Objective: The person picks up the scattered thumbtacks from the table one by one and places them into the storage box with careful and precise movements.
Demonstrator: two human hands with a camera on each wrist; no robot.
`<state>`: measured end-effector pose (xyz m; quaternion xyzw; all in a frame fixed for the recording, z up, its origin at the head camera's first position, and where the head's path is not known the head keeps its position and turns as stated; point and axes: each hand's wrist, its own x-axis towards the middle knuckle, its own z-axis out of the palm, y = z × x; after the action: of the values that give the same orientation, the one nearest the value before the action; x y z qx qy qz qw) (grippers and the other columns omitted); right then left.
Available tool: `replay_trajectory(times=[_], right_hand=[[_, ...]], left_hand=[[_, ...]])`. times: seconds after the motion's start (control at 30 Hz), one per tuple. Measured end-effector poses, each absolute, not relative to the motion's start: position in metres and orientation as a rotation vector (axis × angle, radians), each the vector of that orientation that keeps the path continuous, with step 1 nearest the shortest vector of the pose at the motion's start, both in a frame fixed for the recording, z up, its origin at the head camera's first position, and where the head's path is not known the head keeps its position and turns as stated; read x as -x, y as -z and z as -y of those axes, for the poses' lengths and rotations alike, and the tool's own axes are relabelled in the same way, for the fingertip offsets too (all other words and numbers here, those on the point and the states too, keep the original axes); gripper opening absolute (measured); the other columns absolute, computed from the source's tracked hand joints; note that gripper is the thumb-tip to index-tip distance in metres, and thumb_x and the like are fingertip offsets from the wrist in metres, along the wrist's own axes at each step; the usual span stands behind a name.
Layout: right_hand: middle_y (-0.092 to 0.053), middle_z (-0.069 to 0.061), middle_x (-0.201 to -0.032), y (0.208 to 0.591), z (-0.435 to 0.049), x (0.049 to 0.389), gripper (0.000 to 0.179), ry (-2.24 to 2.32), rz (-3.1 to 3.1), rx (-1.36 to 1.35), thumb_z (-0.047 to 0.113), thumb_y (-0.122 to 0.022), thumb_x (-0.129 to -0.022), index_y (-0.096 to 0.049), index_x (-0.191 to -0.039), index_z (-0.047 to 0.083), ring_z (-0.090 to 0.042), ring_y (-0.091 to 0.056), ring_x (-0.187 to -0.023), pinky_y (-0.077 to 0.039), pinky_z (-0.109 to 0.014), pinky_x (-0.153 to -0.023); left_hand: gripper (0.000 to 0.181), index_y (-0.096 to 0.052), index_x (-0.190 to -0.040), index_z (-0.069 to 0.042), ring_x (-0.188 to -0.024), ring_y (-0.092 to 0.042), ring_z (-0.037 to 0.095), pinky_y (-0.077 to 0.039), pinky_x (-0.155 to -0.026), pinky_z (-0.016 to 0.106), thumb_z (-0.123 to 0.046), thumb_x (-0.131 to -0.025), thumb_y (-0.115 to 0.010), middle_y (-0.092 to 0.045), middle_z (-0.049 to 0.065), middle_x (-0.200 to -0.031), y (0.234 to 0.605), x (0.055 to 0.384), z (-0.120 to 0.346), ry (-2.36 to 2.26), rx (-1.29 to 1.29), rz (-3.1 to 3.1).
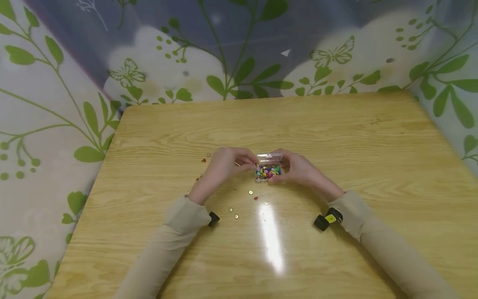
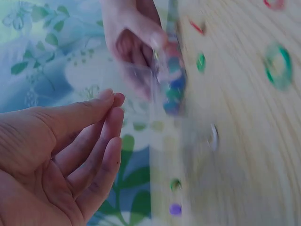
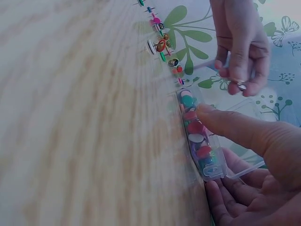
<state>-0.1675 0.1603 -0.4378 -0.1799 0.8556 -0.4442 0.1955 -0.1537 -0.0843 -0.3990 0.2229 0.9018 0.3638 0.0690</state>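
A small clear plastic box (image 1: pixel 268 172) stands on the table with its lid (image 1: pixel 269 157) raised. It is full of colourful thumbtacks (image 3: pixel 195 127). My right hand (image 1: pixel 300 169) holds the box from the right, thumb along the near side and fingers behind and under it. Just left of the box is my left hand (image 1: pixel 228 165), its thumb and fingertips pinched together. Between those fingertips the right wrist view shows a small shiny thumbtack (image 3: pixel 241 86). In the left wrist view, blurred, the left hand (image 2: pixel 70 146) hides what it pinches.
Several loose tacks lie on the wooden table (image 1: pixel 336 124), such as a gold one (image 1: pixel 250 192) and a red one (image 1: pixel 255 198) nearer me. Others, like a red tack (image 1: pixel 203 160), lie beyond the left forearm. A patterned wall (image 1: pixel 239 50) borders the table's far side.
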Motion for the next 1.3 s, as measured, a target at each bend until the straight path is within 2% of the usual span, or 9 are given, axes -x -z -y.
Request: replay_trajectory(times=[0.17,0.4,0.57,0.9,1.13,1.3], right_hand=[[-0.063,-0.014,-0.132,0.438,-0.158,0.169,0.068,1.263,-2.385,0.531,0.016,-0.089,-0.077,-0.057,-0.136,0.008,-0.036,-0.060,-0.123,-0.042,-0.053,-0.109],[-0.064,-0.013,-0.132,0.437,-0.157,0.169,0.068,1.253,-2.383,0.547,0.017,-0.090,-0.077,-0.057,-0.136,0.010,-0.034,-0.060,-0.124,-0.042,-0.053,-0.110],[-0.065,-0.015,-0.130,0.439,-0.159,0.170,0.070,1.243,-2.386,0.520,0.017,-0.090,-0.076,-0.056,-0.136,0.008,-0.036,-0.061,-0.123,-0.041,-0.055,-0.110],[-0.064,-0.017,-0.131,0.439,-0.159,0.169,0.072,1.222,-2.404,0.484,0.017,-0.090,-0.076,-0.054,-0.138,0.007,-0.036,-0.060,-0.123,-0.043,-0.052,-0.109],[-0.065,-0.018,-0.130,0.440,-0.160,0.169,0.073,1.234,-2.398,0.478,0.017,-0.090,-0.076,-0.053,-0.139,0.007,-0.036,-0.060,-0.123,-0.043,-0.052,-0.108],[-0.065,-0.018,-0.129,0.439,-0.159,0.168,0.072,1.252,-2.385,0.476,0.015,-0.089,-0.077,-0.053,-0.139,0.006,-0.036,-0.060,-0.122,-0.043,-0.052,-0.108]], left_hand=[[0.010,-0.076,-0.099,-0.016,-0.084,-0.073,0.012,-0.057,-0.078,0.028,-0.021,-0.090,-0.078,-0.078,-0.002,-0.093,0.396,0.150,0.071,-1.043,-0.697,-2.747],[0.021,-0.079,-0.109,-0.021,-0.083,-0.069,0.010,-0.054,-0.073,0.026,-0.034,-0.095,-0.071,-0.077,-0.003,-0.097,0.401,0.146,0.067,-0.971,-0.590,-2.797],[0.019,-0.078,-0.107,-0.019,-0.080,-0.068,0.011,-0.053,-0.070,0.028,-0.033,-0.099,-0.067,-0.076,-0.005,-0.090,0.396,0.145,0.077,-0.990,-0.495,-2.809],[0.019,-0.076,-0.108,-0.013,-0.086,-0.073,0.021,-0.056,-0.073,0.038,-0.026,-0.101,-0.065,-0.077,0.003,-0.095,0.385,0.145,0.149,-1.050,-0.286,-2.917],[0.015,-0.075,-0.108,-0.009,-0.094,-0.072,0.031,-0.056,-0.084,0.048,-0.019,-0.099,-0.067,-0.076,0.009,-0.104,0.390,0.129,0.200,-0.925,-0.203,-2.933],[0.016,-0.074,-0.108,-0.010,-0.099,-0.071,0.030,-0.055,-0.088,0.048,-0.021,-0.098,-0.069,-0.075,0.009,-0.107,0.401,0.115,0.212,-0.850,-0.148,-2.814]])
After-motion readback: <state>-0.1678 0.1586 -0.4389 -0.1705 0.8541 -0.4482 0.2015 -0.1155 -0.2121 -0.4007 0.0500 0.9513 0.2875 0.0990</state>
